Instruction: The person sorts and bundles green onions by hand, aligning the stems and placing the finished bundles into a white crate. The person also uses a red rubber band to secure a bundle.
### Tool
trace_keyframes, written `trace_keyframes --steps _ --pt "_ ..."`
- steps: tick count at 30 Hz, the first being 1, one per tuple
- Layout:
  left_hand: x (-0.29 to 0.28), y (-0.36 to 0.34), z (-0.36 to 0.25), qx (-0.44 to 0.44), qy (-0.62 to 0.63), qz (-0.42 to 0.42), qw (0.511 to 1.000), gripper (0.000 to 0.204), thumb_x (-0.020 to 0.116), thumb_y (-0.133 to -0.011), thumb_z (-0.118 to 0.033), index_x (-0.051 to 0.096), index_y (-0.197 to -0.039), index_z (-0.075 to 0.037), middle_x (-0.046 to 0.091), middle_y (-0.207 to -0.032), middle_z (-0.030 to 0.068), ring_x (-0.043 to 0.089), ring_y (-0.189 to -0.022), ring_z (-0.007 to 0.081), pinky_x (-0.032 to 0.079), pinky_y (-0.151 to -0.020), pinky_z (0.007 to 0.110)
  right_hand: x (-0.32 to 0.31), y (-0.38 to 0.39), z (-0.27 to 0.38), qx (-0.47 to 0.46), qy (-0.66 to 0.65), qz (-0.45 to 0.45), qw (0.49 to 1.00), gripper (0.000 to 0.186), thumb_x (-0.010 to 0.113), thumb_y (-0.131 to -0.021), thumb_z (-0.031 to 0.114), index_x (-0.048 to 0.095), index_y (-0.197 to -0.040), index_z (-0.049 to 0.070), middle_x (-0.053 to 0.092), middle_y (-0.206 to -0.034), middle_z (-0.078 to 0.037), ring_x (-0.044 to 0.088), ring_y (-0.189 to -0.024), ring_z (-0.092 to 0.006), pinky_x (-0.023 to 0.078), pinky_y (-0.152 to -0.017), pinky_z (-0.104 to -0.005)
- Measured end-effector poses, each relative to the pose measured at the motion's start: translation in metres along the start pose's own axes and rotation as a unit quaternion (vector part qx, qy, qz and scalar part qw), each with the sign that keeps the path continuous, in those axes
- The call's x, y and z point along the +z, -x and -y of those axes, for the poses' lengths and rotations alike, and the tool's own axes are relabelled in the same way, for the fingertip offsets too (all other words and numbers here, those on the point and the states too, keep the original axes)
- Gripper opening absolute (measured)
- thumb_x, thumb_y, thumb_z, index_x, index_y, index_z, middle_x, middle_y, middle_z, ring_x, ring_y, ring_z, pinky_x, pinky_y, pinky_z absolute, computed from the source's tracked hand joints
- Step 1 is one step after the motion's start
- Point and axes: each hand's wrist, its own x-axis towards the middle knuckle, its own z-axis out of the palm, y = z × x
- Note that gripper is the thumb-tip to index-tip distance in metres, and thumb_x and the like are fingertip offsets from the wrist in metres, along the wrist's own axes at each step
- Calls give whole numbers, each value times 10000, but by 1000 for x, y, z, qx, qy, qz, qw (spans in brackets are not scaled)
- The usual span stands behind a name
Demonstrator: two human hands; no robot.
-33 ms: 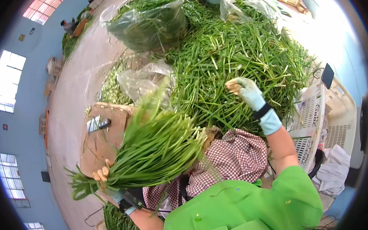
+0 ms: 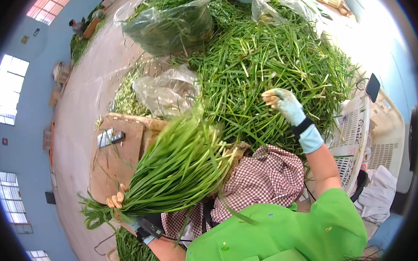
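Observation:
My left hand (image 2: 116, 202), gloved, grips a large bunch of long green leafy stalks (image 2: 170, 170), which fans out to the upper right over my lap, where a red-and-white checked cloth (image 2: 267, 174) lies. My right hand (image 2: 281, 103), in a pale blue glove with a black wrist band, is raised over a big loose pile of similar stalks (image 2: 276, 54), its fingers curled; I cannot make out whether anything is in them. A wooden board (image 2: 115, 164) beside the bunch carries a small metal-and-black object (image 2: 111, 137).
Clear plastic bags (image 2: 164, 92) and a filled bag (image 2: 166, 28) lie around the pile. White perforated crates (image 2: 381, 150), a phone (image 2: 372, 87) and white cloth (image 2: 377, 191) are at right. People (image 2: 77, 27) work far off at upper left, along a blue wall.
My right hand has moved slightly to the right. The bunch in my left hand has shifted a little, its upper leaves lower and blurred.

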Motion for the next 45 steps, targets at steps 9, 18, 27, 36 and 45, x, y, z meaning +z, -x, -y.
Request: trace_keyframes --steps 9,18,27,36,45 --pt "55 123 85 -318 531 24 786 188 300 -973 -249 416 -941 -106 401 -721 2 450 -806 173 213 -1064 394 88 -26 16 -95 247 175 948 350 603 -847 154 556 -1191 114 587 -1134 -118 567 -1000 -235 447 -912 -309" --pt "49 103 55 -271 -8 141 952 171 481 -890 -232 468 -907 -62 428 -771 53 450 -715 201 365 -714 396 168 -54 -3 -319 389 368 782 474 680 -646 36 647 -1075 234 409 -1375 -133 372 -1274 -320 346 -1018 -403" --pt "43 88 93 292 -267 -109 912 322 562 -848 -178 486 -1151 -99 498 -965 65 518 -804 213 486 -750 449 99 -18 9 -134 131 364 913 308 623 -846 235 592 -1126 113 584 -1138 -126 527 -1082 -289 414 -930 -395" --pt "11 42 41 393 -317 -168 847 604 626 -789 -161 342 -1319 -98 460 -966 69 520 -877 299 501 -850 485 193 -65 10 -65 504 322 799 224 601 -815 136 655 -1030 101 633 -887 -109 602 -850 -241 504 -727 -332" --pt "15 83 57 210 -224 -39 951 471 592 -824 -186 388 -1235 -77 431 -974 76 494 -912 283 482 -821 460 73 -81 35 -9 676 -192 711 117 625 -761 164 663 -820 70 611 -723 -143 628 -717 -224 508 -594 -341"
